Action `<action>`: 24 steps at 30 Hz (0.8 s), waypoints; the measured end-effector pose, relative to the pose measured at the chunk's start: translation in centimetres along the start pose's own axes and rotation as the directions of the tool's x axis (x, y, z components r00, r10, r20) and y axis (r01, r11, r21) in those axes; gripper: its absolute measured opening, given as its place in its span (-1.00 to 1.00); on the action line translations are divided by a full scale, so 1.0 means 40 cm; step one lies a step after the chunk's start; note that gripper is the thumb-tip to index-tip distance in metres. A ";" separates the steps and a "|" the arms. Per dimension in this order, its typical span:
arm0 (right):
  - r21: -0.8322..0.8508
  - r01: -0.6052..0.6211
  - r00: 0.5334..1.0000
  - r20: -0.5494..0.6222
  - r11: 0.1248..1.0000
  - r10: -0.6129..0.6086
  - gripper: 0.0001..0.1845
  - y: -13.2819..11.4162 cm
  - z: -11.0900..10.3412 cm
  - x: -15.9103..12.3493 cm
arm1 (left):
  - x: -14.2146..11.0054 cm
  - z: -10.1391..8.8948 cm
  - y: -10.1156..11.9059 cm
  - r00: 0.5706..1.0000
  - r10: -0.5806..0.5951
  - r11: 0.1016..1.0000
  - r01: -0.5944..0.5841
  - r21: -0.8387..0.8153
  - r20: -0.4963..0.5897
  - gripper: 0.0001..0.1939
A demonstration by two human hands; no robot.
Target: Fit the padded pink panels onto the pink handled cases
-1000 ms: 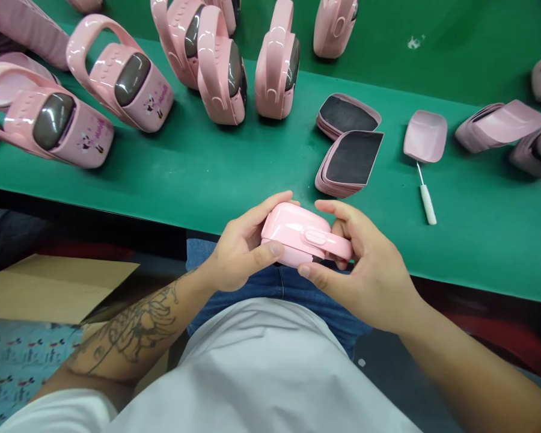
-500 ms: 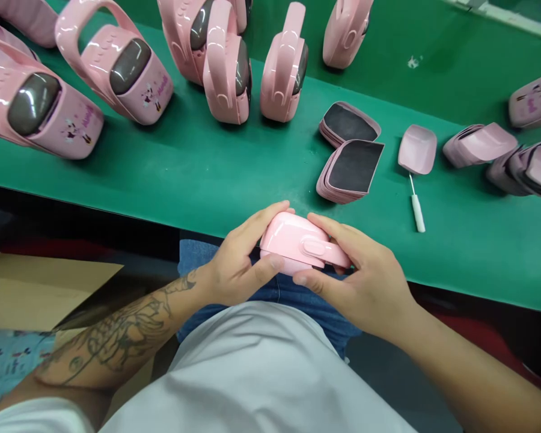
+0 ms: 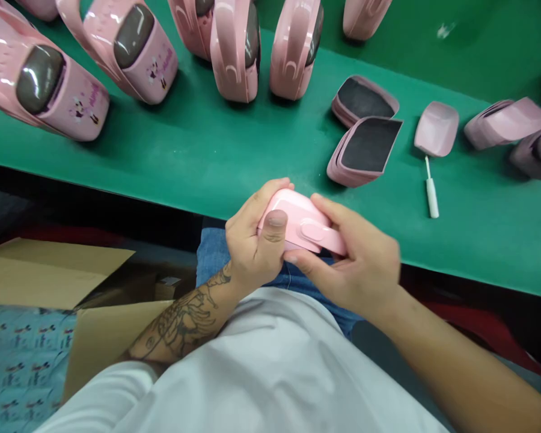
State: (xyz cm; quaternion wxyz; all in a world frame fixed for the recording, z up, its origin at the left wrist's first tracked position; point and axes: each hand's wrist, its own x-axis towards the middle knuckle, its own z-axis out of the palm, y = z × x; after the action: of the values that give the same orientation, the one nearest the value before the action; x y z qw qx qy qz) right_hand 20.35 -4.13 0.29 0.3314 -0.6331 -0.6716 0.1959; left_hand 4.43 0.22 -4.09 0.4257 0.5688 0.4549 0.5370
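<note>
Both hands grip one glossy pink plastic case (image 3: 300, 221) at the near edge of the green table (image 3: 216, 162), above my lap. My left hand (image 3: 252, 240) wraps its left end, thumb pressed on top and fingers curled over the far side. My right hand (image 3: 356, 264) clasps the right end, thumb underneath near the case's oval latch tab and fingers laid over the top.
Several pink handled cases with dark windows (image 3: 130, 48) stand along the far left of the table. Two stacks of pink lids with dark pads (image 3: 365, 150) lie right of centre. A pink scoop-like tray (image 3: 436, 128) and a white stick (image 3: 431, 195) lie further right. A cardboard box (image 3: 72, 319) sits low left.
My left thumb has risen onto the top of the case and that hand has tightened around it. The view has shifted, with the case held a little closer to the table edge.
</note>
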 end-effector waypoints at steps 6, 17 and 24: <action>0.044 0.079 0.993 0.086 0.996 -0.083 -0.02 0.043 0.031 0.031 | 0.034 0.010 -0.039 0.982 -0.085 0.990 0.064 -0.129 -0.168 -0.34; 0.477 -0.024 0.997 -0.057 0.879 0.058 -0.05 0.062 0.160 -0.005 | 0.114 0.022 0.039 0.653 -0.757 0.363 0.458 -0.812 0.030 -0.62; 0.443 0.043 0.992 -0.124 0.896 0.014 -0.09 0.086 0.128 -0.003 | 0.106 0.009 -0.016 0.849 -0.511 0.704 0.322 -0.634 -0.135 -0.42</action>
State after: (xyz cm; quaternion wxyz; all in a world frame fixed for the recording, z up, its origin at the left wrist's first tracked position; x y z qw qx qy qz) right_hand 19.26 -3.04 -5.68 0.5095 -0.5466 -0.5920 0.3019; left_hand 4.81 4.52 -3.80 0.6172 0.2002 0.4426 0.6189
